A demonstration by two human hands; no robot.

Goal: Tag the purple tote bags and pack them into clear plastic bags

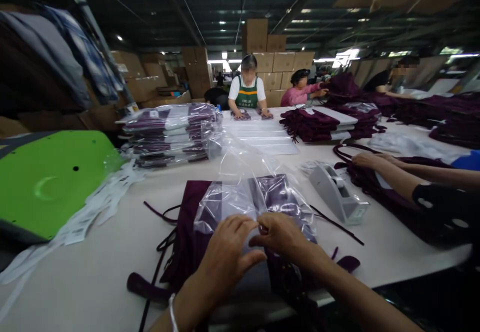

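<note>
Folded dark purple garments (197, 197) lie in front of me with a pale strip along the middle and loose straps sticking out at the sides. A clear plastic bag (213, 209) covers their far part, its far end puffed up. My left hand (227, 249) rests at the near edge of the bag, fingers stretched out and thumb apart. Beside it, my right hand (287, 237) is closed in a pinch at the bag's edge, fingertips nearly meeting the left ones. What lies directly under both palms is hidden.
A grey tape dispenser (339, 194) stands to the right, near a co-worker's arms (397, 174) on purple garments. Bagged garments (168, 134) are stacked at the back left. A green panel (56, 182) and white label strips (90, 214) lie left. Another person (247, 92) works opposite.
</note>
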